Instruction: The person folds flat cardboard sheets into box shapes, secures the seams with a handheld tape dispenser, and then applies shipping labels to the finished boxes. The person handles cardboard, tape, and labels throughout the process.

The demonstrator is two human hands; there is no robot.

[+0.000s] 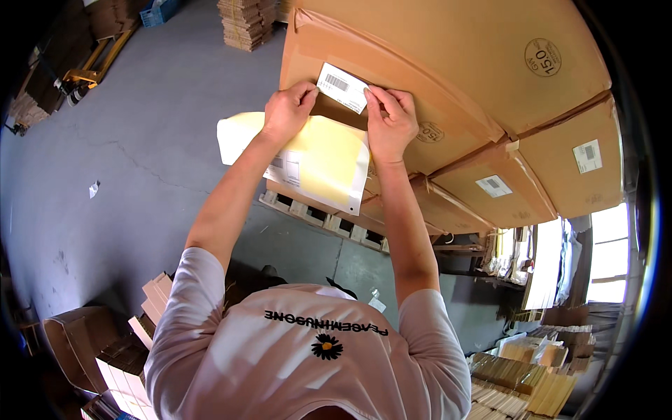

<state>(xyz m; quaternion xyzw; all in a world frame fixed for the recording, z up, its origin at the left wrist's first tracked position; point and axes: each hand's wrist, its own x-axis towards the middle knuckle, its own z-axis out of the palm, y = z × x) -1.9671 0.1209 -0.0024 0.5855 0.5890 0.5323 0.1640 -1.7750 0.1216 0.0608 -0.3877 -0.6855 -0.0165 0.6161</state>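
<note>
A white barcode label (341, 88) lies tilted at the side of a large brown carton (448, 77). My left hand (287, 114) is closed, its thumb and forefinger pinching the label's left end. With thumb and forefinger my right hand (392, 124) pinches the right end. Whether the label is fully stuck to the carton I cannot tell. Below my hands hangs a yellow backing sheet (329, 157) with white borders and another printed label on it. The sheet's top edge runs under my left hand and reaches the inside of my right wrist.
More taped cartons (560, 157) with white labels stack to the right. A wooden pallet (318, 215) sits under them. Flat cardboard bundles (245, 24) stand far off, near a yellow pallet jack (98, 66). An open box (77, 343) is at lower left; cardboard stacks (518, 374) fill the lower right.
</note>
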